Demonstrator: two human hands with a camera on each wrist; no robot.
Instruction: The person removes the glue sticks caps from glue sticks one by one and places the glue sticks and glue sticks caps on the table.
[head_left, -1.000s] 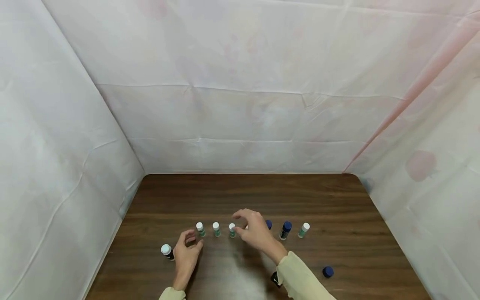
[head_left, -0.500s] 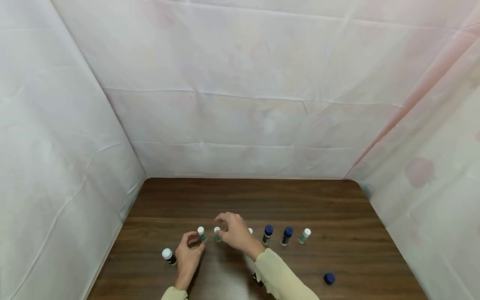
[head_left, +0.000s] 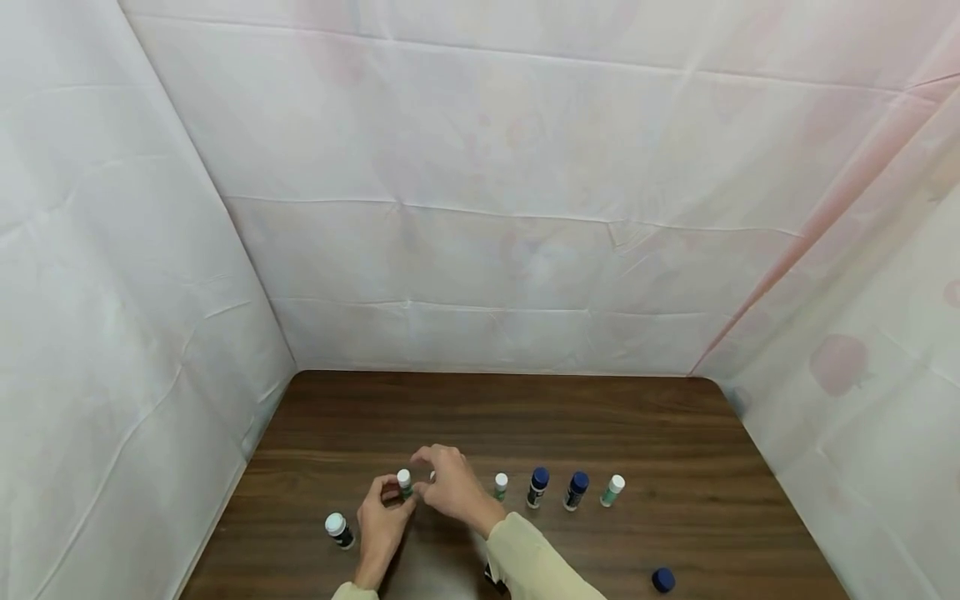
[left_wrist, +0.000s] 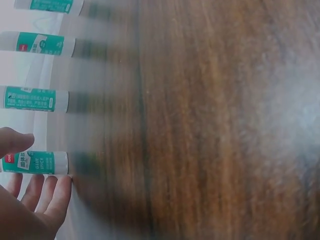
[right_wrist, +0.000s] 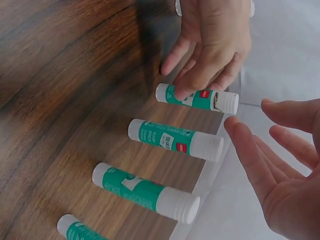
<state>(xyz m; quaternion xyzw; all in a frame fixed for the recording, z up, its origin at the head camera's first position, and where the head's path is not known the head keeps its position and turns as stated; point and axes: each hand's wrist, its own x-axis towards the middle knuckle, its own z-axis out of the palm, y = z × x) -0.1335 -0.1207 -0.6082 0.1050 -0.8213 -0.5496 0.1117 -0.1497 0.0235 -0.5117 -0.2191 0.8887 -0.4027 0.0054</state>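
A row of upright glue sticks with white caps and green labels stands on the wooden table. My left hand (head_left: 381, 521) holds the leftmost glue stick (left_wrist: 35, 163) low on its body, thumb on one side and fingers on the other. My right hand (right_wrist: 287, 170) hovers just beyond that stick's white cap (right_wrist: 228, 103), thumb and fingers spread and holding nothing. Beside it stand a second glue stick (right_wrist: 170, 140) and a third (right_wrist: 127, 187). In the head view, the right hand partly hides these neighbours.
Right along the row are a white-capped glue stick (head_left: 500, 486), two navy-capped tubes (head_left: 537, 487) and another green glue stick (head_left: 612, 490). A white-capped, black-labelled tube (head_left: 339, 530) stands at left. A navy cap (head_left: 663, 580) lies front right. Pale cloth (head_left: 480, 275) walls the table (head_left: 600, 425).
My right hand has moved left along the row, from beside the third glue stick to the leftmost. My left hand has closed in around the leftmost glue stick. The head view has tilted up slightly.
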